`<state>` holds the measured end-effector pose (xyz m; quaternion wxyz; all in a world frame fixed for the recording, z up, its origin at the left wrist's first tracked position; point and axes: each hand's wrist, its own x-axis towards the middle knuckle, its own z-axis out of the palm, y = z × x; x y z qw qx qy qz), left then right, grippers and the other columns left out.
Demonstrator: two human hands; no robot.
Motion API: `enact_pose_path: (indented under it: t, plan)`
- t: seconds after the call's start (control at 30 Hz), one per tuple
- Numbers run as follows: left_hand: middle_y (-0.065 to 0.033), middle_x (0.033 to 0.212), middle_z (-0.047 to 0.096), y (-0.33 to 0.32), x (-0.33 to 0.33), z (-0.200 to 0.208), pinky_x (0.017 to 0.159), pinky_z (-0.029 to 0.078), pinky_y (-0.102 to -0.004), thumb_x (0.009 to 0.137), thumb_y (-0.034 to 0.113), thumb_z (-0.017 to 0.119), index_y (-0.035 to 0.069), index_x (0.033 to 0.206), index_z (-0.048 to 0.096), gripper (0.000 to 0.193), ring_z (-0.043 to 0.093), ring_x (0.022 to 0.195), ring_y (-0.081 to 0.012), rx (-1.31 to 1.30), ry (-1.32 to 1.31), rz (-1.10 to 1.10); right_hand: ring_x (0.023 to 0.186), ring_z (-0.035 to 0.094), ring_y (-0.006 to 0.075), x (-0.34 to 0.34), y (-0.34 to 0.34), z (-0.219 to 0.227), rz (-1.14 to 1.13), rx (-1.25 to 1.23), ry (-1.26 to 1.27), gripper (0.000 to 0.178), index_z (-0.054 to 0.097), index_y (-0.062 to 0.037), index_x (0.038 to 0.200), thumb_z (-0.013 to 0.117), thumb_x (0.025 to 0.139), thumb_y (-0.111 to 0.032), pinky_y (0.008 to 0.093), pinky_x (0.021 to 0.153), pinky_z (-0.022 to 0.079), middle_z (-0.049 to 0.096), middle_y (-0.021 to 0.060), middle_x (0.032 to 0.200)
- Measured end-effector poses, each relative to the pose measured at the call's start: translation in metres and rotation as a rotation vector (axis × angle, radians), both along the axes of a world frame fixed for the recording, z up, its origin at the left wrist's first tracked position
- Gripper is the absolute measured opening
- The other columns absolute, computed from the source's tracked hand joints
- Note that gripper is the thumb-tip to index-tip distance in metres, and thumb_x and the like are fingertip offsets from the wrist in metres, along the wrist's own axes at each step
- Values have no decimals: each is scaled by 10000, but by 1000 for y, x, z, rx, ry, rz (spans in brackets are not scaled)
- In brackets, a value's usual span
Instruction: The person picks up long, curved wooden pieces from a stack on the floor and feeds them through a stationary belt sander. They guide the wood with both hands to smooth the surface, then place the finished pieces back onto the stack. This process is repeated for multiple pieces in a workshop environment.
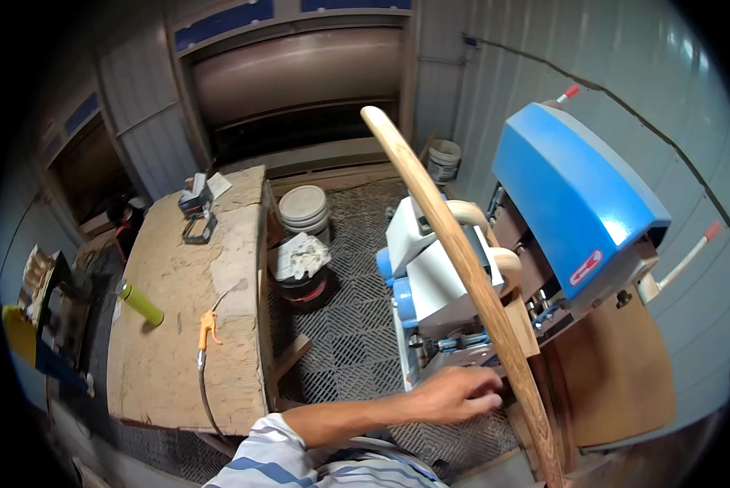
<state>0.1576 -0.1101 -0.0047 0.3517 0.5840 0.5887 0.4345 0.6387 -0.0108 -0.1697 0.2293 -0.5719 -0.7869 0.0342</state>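
My left hand point(453, 395) reaches in from the lower middle, its forearm crossing toward the right. The fingers are bent but apart, with nothing visible between them. Just right of the fingertips passes a long wooden pole point(454, 236) with a rounded upper end. It slants from the upper middle to the lower right edge, in front of a machine with a blue hood point(581, 191). Behind the pole are the machine's white housings point(446, 281) and pale wheels point(507, 270). My right hand does not show; the pole's lower end runs out of view.
At left stands a worn workbench point(170, 374) bearing an orange air blow gun point(209, 329) on a hose, a green bottle point(143, 303) and small boxes point(197, 203). Buckets point(303, 205) stand beside it on patterned matting point(345, 317). Another bucket point(444, 161) is farther back.
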Motion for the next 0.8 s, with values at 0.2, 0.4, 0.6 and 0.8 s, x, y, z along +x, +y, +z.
enact_pose_path:
  t: [0.2,0.4,0.6,0.8]
  plan:
    - [-134,947,623,26,-115,27,770,481,-372,808,127,677,19,954,622,190,601,879,-301,617,610,441,616,544,370,-33,-35,66,-172,240,-75,143,550,15,792,588,749,-116,448,591,430,553,230,673]
    - [-147,1059,572,105,-152,15,883,428,-409,892,215,592,30,998,635,217,542,1007,-317,620,819,238,644,558,415,-11,-63,93,-415,116,-19,133,539,-1,783,607,707,-86,451,620,448,554,212,678]
    - [-141,777,482,140,-169,15,735,387,-411,928,291,520,16,774,578,321,474,756,-307,490,912,97,640,554,415,2,-82,101,-359,187,26,148,521,2,752,620,755,-109,453,610,439,544,221,672]
    - [-166,671,531,151,-172,14,739,367,-407,938,311,403,-2,696,603,443,456,704,-304,414,885,47,630,532,410,28,-100,88,-416,107,-75,181,475,3,731,622,753,-101,455,594,423,499,200,634]
